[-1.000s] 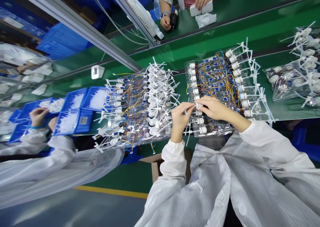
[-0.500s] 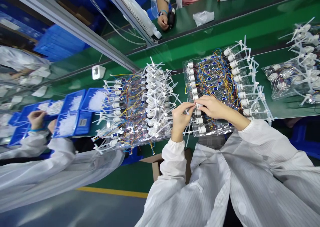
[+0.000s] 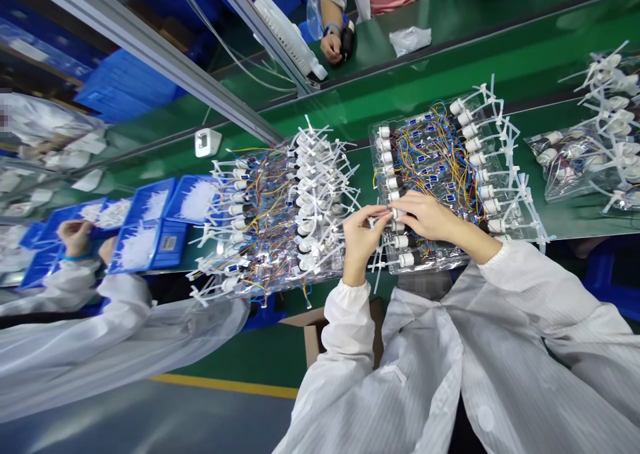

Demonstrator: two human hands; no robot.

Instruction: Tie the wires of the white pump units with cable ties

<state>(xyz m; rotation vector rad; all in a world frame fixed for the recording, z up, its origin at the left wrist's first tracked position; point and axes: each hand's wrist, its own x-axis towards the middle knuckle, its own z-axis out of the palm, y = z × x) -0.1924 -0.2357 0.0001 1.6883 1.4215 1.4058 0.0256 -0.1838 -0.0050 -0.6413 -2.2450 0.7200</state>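
A clear tray (image 3: 520, 217) in front of me holds rows of small white-capped cylinders with coloured wires and white cable ties. My left hand (image 3: 361, 237) pinches a small white piece at the tray's near left edge. My right hand (image 3: 425, 215) meets it there, fingers closed on a white-capped cylinder (image 3: 398, 212) in the row. Both hands touch over the same part. White coat sleeves cover both my arms.
A second tray (image 3: 280, 214) heaped with wired parts and cable ties lies to the left. Bags of similar parts (image 3: 585, 157) sit at the right. Blue bins (image 3: 150, 227) of white pieces stand far left, where a co-worker's hand (image 3: 75, 235) works. Another person's hand (image 3: 332, 46) rests across the belt.
My hands stay joined over the same cylinder with only slight finger movement. The person across the belt has withdrawn the hand and the white blocks.
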